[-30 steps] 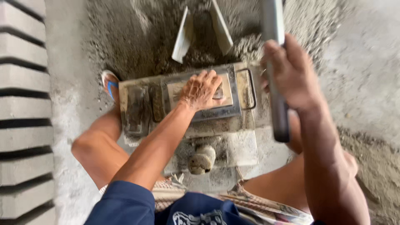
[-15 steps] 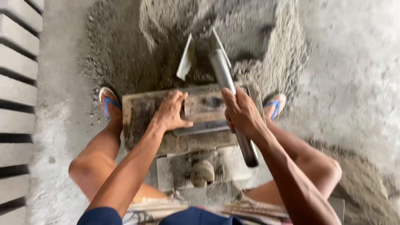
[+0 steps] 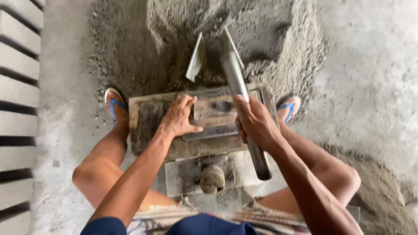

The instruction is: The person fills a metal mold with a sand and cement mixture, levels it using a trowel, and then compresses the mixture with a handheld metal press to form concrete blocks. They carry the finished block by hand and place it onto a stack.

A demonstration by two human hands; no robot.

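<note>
pipe (image 3: pixel 244 104) lower than before, right hand (image 3: pixel 257 122)

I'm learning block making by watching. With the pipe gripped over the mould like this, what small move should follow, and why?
Probably bring the metal pipe down onto the mould: the right hand grips it tilted above the frame, the left hand steadies the top.

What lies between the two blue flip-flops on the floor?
In the head view, the rectangular metal mould box lies between the blue flip-flops, with the left hand resting on it.

Smooth grey metal pipe (image 3: pixel 244 111), rough matt mortar-crusted mould (image 3: pixel 204 124), coarse damp sand (image 3: pixel 209 39).
</note>
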